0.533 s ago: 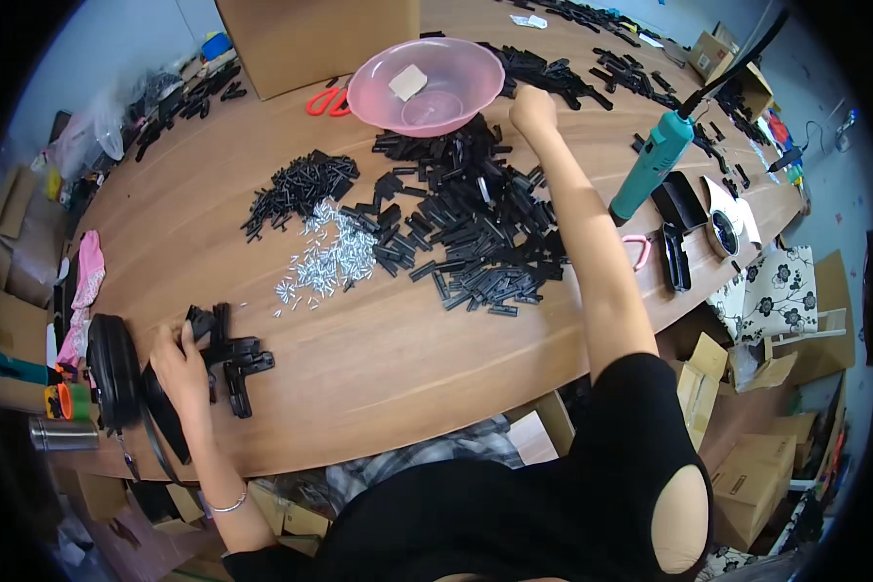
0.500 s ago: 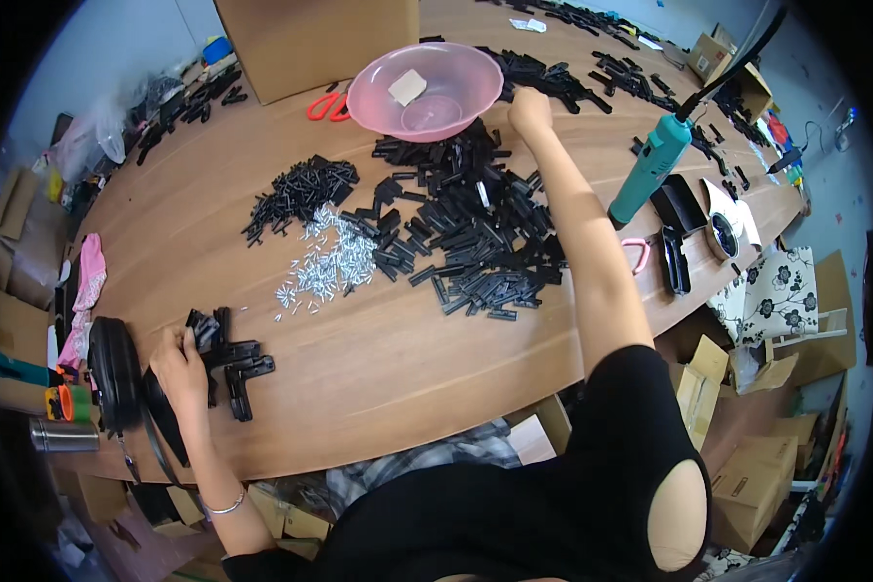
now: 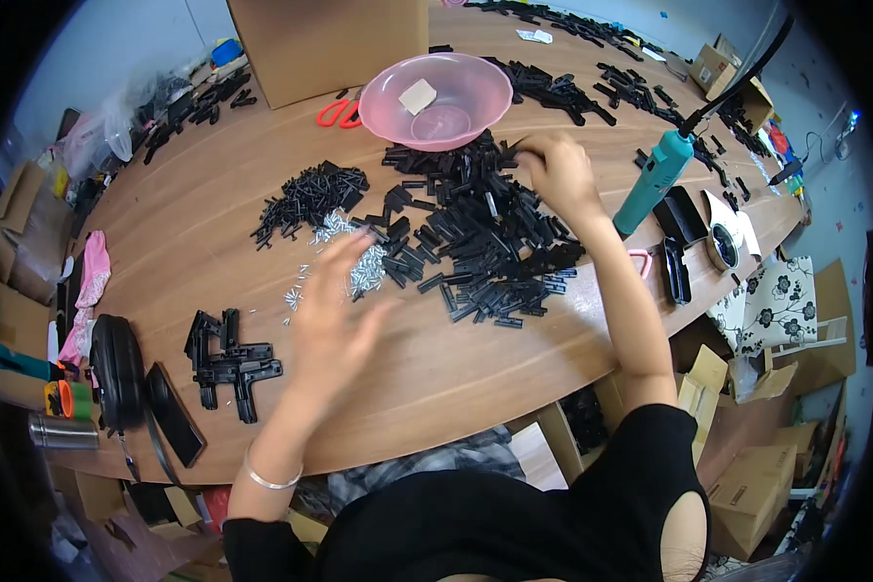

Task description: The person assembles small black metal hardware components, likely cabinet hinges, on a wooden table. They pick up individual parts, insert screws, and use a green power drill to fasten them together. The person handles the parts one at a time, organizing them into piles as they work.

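Note:
My left hand [image 3: 335, 306] is over the table, blurred by motion, its fingers apart and nothing in them. Beneath its fingertips lies a heap of small silver screws [image 3: 367, 272]. My right hand [image 3: 561, 175] hovers by the far right side of a large pile of black plastic parts [image 3: 490, 228]. Its fingers are bent together, and a dark bit shows at their tips; whether it is held or part of the pile is unclear. Several assembled black plastic pieces [image 3: 233, 359] lie together to the left of my left hand.
Small black pins [image 3: 315, 199] are heaped beside the screws. Behind stand a pink bowl [image 3: 436, 102], red-handled scissors [image 3: 338, 113] and a cardboard box [image 3: 330, 48]. A teal electric screwdriver [image 3: 655, 179] hangs at the right. A black case [image 3: 116, 373] and a phone [image 3: 175, 415] lie left.
My left hand has left the assembled black pieces and moved right to the screws. My right hand has drawn back from the far black parts toward the near pile.

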The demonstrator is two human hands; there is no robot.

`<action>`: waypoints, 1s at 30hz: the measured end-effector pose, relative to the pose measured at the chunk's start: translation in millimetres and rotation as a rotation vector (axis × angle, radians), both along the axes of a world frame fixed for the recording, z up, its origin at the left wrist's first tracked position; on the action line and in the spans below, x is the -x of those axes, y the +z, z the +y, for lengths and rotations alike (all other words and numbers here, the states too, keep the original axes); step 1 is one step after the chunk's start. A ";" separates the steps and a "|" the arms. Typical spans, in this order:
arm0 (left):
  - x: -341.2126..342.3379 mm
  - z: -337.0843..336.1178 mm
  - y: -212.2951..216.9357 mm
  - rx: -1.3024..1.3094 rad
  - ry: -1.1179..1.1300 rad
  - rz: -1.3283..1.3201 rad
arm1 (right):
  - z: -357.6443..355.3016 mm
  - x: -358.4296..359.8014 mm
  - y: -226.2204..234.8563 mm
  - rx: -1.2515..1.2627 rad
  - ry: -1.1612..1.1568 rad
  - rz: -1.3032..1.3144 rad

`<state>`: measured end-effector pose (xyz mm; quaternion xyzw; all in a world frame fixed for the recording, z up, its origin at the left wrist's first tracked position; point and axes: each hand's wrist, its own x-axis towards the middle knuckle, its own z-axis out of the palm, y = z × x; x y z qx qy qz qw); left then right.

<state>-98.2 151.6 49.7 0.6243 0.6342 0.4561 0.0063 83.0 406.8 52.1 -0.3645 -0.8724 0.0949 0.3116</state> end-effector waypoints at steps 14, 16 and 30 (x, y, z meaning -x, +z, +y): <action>5.5 -9.2 -26.0 0.352 -0.445 -1.647 | 118.5 17.8 -69.6 0.273 0.092 0.110; 11.9 -13.4 -30.3 0.357 -0.432 -1.688 | 123.9 8.5 -70.6 0.060 0.054 -0.017; 6.8 -15.9 -48.9 0.156 -0.310 -1.315 | -146.7 51.4 -6.9 0.801 0.514 0.637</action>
